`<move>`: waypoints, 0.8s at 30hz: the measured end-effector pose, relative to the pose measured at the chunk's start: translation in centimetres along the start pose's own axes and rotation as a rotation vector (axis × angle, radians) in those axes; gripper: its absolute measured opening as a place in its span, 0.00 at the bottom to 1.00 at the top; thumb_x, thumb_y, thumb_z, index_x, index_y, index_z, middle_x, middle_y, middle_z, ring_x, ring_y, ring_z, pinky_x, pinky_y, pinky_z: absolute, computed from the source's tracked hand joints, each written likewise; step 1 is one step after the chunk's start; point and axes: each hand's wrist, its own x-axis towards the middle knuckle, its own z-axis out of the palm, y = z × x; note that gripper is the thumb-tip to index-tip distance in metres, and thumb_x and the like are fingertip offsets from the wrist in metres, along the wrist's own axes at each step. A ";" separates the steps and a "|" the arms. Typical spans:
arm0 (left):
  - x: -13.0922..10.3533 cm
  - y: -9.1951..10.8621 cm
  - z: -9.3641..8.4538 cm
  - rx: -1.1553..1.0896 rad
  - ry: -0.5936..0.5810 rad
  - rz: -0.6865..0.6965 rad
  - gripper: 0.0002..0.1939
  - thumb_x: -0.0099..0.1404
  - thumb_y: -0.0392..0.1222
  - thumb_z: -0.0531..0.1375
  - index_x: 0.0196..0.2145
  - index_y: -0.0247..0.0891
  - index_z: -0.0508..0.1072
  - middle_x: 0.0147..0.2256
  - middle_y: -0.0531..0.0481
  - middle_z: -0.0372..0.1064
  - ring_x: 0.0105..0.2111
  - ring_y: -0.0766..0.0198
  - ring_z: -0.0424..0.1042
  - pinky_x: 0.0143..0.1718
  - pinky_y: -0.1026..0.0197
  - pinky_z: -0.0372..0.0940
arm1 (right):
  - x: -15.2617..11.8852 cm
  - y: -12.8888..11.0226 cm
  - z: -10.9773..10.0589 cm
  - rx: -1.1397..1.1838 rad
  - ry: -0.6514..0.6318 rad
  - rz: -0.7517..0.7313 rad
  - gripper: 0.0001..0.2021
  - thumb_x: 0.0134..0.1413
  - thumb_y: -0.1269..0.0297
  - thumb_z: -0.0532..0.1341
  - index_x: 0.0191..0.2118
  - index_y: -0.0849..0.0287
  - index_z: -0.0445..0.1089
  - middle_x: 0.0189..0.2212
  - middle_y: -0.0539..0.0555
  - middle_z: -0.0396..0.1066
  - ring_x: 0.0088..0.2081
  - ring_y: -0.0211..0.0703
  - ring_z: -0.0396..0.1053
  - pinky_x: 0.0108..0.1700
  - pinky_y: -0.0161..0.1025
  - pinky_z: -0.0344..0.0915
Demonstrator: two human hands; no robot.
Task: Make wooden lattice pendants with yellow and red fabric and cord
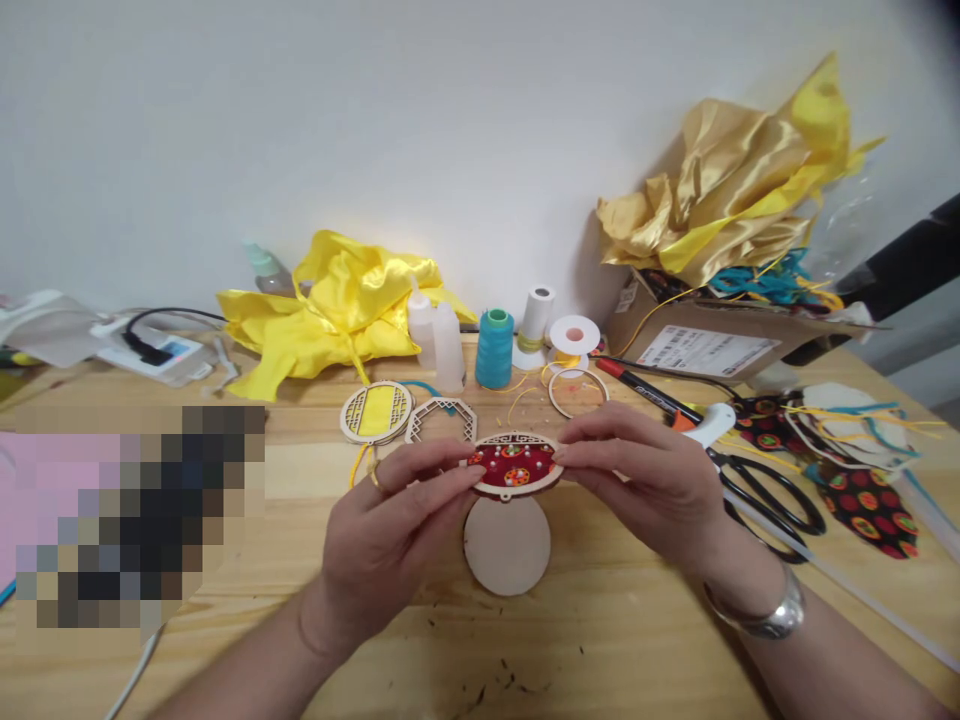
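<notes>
Between both hands, above the table, I hold a round wooden ornament [517, 466] with a dark red patterned fabric centre, white beads and a cut-out lattice along its upper rim. My left hand [390, 525] pinches its left edge, and a ring shows on one finger. At the opposite edge, my right hand [649, 490] grips it between thumb and fingers; a silver bangle circles that wrist. Below the ornament, a plain round wooden disc [507, 548] lies on the table. Just beyond my left hand are an octagonal lattice frame [442, 421] and a round lattice piece backed in yellow [376, 412].
Yellow satin [337, 310], squeeze bottles [448, 350], a teal thread cone [494, 350] and white spools [537, 315] line the wall. Black-handled scissors [776, 495], a marker [645, 390] and fabric scraps [866, 505] lie at right, before a cardboard box [690, 340]. A blurred-out patch covers the left.
</notes>
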 end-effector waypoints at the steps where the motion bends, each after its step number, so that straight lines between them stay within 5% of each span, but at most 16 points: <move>1: -0.1 -0.1 -0.1 0.047 -0.009 0.047 0.19 0.56 0.22 0.60 0.43 0.38 0.74 0.44 0.46 0.71 0.43 0.64 0.72 0.44 0.63 0.68 | 0.0 0.0 -0.1 -0.048 0.011 -0.060 0.11 0.51 0.77 0.62 0.39 0.57 0.74 0.37 0.55 0.72 0.38 0.38 0.69 0.38 0.37 0.67; 19: -0.6 -0.3 0.0 0.086 -0.008 0.113 0.20 0.56 0.20 0.60 0.44 0.35 0.73 0.48 0.43 0.66 0.45 0.62 0.69 0.42 0.63 0.69 | -0.2 0.4 0.1 -0.111 0.007 -0.110 0.12 0.51 0.78 0.62 0.40 0.57 0.73 0.36 0.55 0.72 0.37 0.38 0.69 0.37 0.37 0.67; 24: -0.7 -0.3 0.1 0.096 -0.011 0.108 0.20 0.56 0.20 0.60 0.44 0.35 0.73 0.48 0.44 0.66 0.44 0.64 0.70 0.42 0.64 0.69 | -0.1 0.5 0.5 0.000 -0.007 0.178 0.12 0.56 0.73 0.58 0.46 0.57 0.71 0.40 0.55 0.72 0.39 0.38 0.70 0.38 0.37 0.67</move>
